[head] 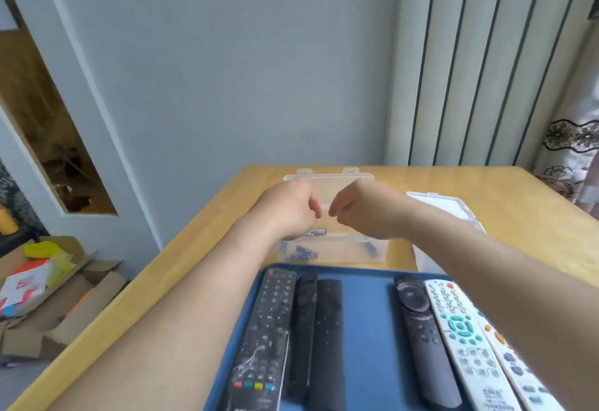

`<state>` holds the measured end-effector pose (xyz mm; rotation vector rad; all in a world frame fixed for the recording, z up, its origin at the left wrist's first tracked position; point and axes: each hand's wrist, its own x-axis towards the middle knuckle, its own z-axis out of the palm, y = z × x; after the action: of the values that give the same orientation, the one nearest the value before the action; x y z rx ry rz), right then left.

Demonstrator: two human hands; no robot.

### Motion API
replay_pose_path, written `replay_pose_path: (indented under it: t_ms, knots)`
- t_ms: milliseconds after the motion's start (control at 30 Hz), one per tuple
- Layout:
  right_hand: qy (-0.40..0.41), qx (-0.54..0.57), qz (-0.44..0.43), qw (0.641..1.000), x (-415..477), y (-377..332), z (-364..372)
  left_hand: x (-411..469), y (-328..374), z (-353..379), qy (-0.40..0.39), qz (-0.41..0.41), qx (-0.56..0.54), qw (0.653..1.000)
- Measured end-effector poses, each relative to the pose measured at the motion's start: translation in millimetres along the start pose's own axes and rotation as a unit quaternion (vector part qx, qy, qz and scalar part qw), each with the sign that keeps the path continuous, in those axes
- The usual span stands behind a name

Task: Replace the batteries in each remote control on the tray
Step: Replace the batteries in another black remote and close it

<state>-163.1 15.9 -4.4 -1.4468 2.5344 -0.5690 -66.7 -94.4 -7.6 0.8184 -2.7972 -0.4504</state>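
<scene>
A blue tray (366,307) lies at the near edge of the wooden table and carries several remote controls. On its left are a black buttoned remote (269,329) and two plain black ones (325,336). On its right are a dark grey remote (421,329) and two white ones (466,342). Behind the tray stands a clear plastic box (350,253) with dark batteries (299,253) on its bottom. My left hand (285,209) and my right hand (363,209) hover over the box, almost touching, fingers curled. A silver battery (316,233) shows just under my left hand; whether the hand holds it is unclear.
A second clear box with a white lid (447,209) sits to the right, partly behind my right forearm. Open cardboard boxes (48,290) stand on the floor to the left. A wall and a radiator are behind the table, a curtain (570,157) at far right.
</scene>
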Motion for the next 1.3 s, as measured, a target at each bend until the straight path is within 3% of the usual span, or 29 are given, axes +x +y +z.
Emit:
replay_pose_path:
  t_ms: [100, 200, 367, 500, 667, 800, 867, 1033, 1167, 1233, 1300]
  knots:
    - [-0.105, -0.009, 0.005, 0.994, 37, -6, 21, 19, -16, 5, -0.110, -0.003, 0.054, 0.992]
    - [-0.169, -0.087, 0.020, 0.982, 68, -8, 40, 36, -36, 10, -0.087, -0.007, 0.063, 0.994]
    - [-0.184, -0.137, 0.028, 0.973, 92, -9, 52, 52, -55, 21, -0.082, 0.015, 0.102, 0.991]
    - [-0.195, -0.198, 0.025, 0.960, 94, -6, 54, 57, -57, 27, -0.075, 0.066, 0.196, 0.975]
    - [-0.178, -0.257, 0.035, 0.949, 87, 10, 40, 64, -43, 28, -0.093, 0.109, 0.333, 0.932]
    - [-0.065, -0.242, -0.026, 0.968, 88, 8, 41, 65, -29, 33, -0.116, 0.099, 0.381, 0.912]
    - [-0.047, -0.253, -0.048, 0.965, 89, 8, 48, 65, -26, 36, -0.102, 0.107, 0.384, 0.912]
    - [-0.070, -0.271, -0.037, 0.959, 89, 8, 57, 59, -45, 23, -0.051, 0.057, 0.190, 0.979]
    - [-0.044, -0.237, -0.028, 0.970, 86, 3, 50, 44, -49, 15, 0.034, -0.009, 0.015, 0.999]
    - [-0.013, -0.124, -0.004, 0.992, 81, 6, 37, 33, -51, 14, 0.075, -0.049, -0.081, 0.993]
    - [0.022, 0.086, 0.024, 0.996, 63, 7, 21, 18, -50, 14, 0.091, -0.069, -0.215, 0.970]
